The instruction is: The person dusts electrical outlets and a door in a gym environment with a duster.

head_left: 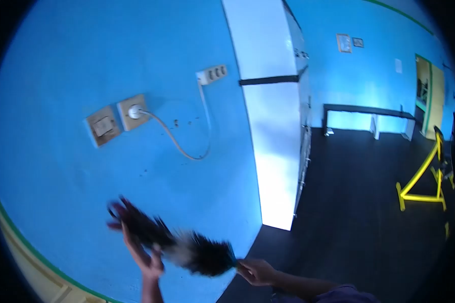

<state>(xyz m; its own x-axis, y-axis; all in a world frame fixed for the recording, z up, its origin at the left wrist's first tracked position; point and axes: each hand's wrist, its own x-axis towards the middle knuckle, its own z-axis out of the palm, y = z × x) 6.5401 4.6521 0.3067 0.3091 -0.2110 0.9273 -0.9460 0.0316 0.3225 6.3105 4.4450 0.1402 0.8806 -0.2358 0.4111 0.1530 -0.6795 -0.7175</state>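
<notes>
A dark feather duster with a pale patch in its middle [187,250] slants across the lower part of the view, blurred by motion. Its handle end at the right is in my right hand [256,272], whose fingers are wrapped round it. My left hand [145,255] is at the duster's far left part, palm against the feathers. The thumb stands apart, while the other fingers are partly hidden by the feathers. Behind both hands rises the blue wall [86,202].
On the wall are a switch [104,127], a socket with a white plug [135,111] and a power strip [216,74] on a cable. A tall white cabinet [273,131] stands right of them. Farther off are a low black bench [369,109] and a yellow metal frame [420,197].
</notes>
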